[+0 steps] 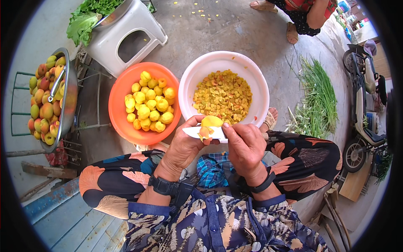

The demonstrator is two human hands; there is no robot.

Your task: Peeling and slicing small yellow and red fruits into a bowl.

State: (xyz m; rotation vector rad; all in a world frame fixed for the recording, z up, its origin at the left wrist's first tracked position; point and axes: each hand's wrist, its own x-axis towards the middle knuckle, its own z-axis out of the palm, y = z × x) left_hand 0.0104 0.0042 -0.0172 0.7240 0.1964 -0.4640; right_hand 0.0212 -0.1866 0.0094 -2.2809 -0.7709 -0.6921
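Observation:
In front of my chest, my left hand [179, 146] grips a peeled yellow peach [212, 121] by its side. My right hand [247, 145] is closed around a knife, its pale, broad blade [192, 132] lying across the near side of the fruit. Bits of reddish-yellow peel [205, 132] cling to the blade. Just beyond my hands sits a pale pink basin [261, 82] with a heap of peelings [222, 95]. Beside it on the left, an orange basin [116, 94] holds several peeled peaches [150, 105]. Unpeeled peaches [45, 103] fill a metal bowl [72, 90] at far left.
A white plastic stool [103, 51] carries leafy greens [82, 28] in a metal bowl. Green onions [317, 97] lie on the concrete floor to the right, with a parked scooter [364, 101] beyond. Another person [310, 12] is at the upper right.

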